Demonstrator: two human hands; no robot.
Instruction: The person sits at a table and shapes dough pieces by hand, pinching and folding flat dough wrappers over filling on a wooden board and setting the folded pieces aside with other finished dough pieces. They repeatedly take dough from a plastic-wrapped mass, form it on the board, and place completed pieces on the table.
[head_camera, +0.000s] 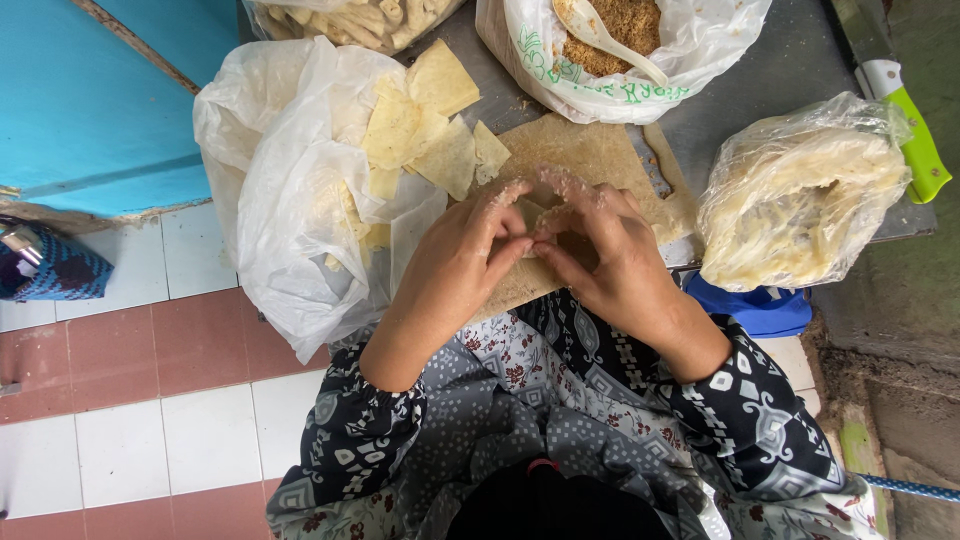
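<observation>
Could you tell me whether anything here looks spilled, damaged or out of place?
Slightly: pale wrapper squares spill from the white bag onto the board, and the green-handled knife lies at the table edge. Both hands, left hand and right hand, are crumb-dusted.

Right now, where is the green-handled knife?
The green-handled knife lies at the head view's far right edge, on the metal table, just behind the bulging dough bag.
</observation>
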